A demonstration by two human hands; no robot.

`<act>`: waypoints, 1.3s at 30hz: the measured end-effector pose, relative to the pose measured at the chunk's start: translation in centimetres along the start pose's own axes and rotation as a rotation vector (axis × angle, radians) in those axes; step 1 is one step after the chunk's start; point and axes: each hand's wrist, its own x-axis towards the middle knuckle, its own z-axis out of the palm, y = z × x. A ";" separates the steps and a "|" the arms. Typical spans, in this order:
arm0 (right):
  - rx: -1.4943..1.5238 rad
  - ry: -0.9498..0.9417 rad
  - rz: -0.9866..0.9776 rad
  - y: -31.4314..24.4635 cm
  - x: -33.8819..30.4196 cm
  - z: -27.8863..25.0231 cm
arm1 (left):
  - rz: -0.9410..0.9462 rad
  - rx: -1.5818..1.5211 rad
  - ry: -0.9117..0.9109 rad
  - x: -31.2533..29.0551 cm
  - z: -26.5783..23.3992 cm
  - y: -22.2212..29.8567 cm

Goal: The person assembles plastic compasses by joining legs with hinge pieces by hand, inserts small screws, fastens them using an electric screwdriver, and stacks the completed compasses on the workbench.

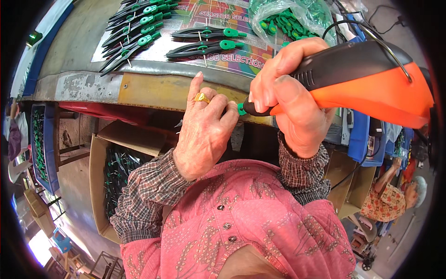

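An orange and black electric screwdriver (pixel 367 83) lies across my right hand (pixel 297 100), whose fingers wrap round its front part. Its dark nose points left, against a small green end (pixel 241 109) at the fingertips of my left hand (pixel 204 125). My left hand is closed round that piece; one finger with no ring sticks up and another wears a gold ring. Most of the piece is hidden, though a bit of metal (pixel 179 124) shows on the hand's far left. It seems to match the black compass-like tools (pixel 202 49) with green threaded ends on the bench.
More such tools (pixel 134 37) lie in a row at the bench's back left, by a bag of green parts (pixel 288 23). Below the bench edge (pixel 153 90), a cardboard box (pixel 100 186) holds many tools. Blue crates (pixel 44 149) flank the bench. Another person (pixel 390 200) sits at right.
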 end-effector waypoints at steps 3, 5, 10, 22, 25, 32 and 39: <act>0.092 -0.006 -0.020 0.2 0.3 0.6 | 0.003 -0.057 0.017 0.1 -0.1 -0.1; 0.094 0.012 -0.051 0.3 0.3 0.8 | -0.001 -0.099 0.012 0.1 -0.1 -0.1; 0.095 0.022 -0.025 0.1 0.3 1.1 | 0.016 -0.127 -0.005 0.3 -0.3 -0.1; 0.168 0.034 -0.037 0.5 0.1 1.1 | 0.030 -0.138 -0.009 0.2 -0.1 -0.3; 0.188 0.066 -0.012 0.3 0.0 1.1 | 0.042 -0.094 -0.012 0.2 0.2 -0.5; 0.222 0.044 -0.027 0.1 -0.7 0.2 | 0.038 0.035 -0.010 0.1 -0.4 0.1; 0.226 -0.005 -0.180 -0.4 -0.4 -0.4 | 0.122 0.063 0.004 1.7 -1.0 -0.4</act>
